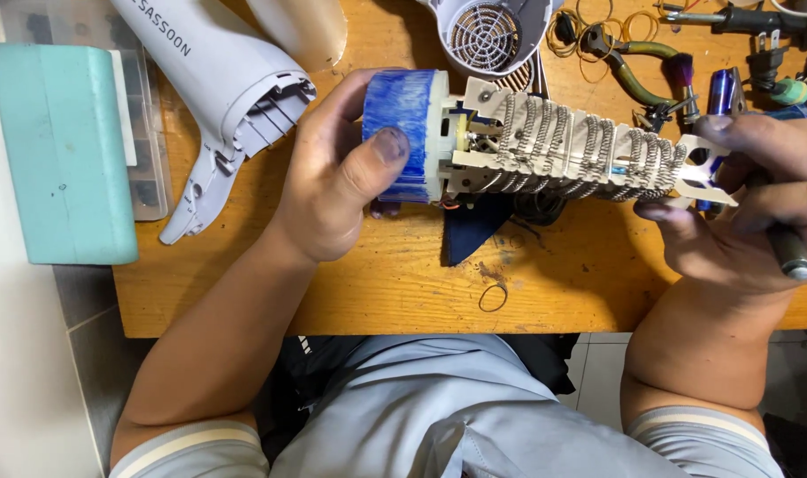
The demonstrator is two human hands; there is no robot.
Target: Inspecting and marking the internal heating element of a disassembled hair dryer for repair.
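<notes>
Beyond your left hand lie a white dryer shell [231,84] and turquoise box [63,155]; rubber bands [598,22] and pliers [638,75] sit beyond your right.

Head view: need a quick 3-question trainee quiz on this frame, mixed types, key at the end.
1. True or false: the left hand grips the blue fan end of the heating assembly.
2. What else does the right hand hold besides the assembly's far end? A) a rubber band B) a slim tool C) the teal box
3. Fill in: the white dryer shell lies on the wooden ____.

Key: 1 true; 2 B; 3 table.
</notes>
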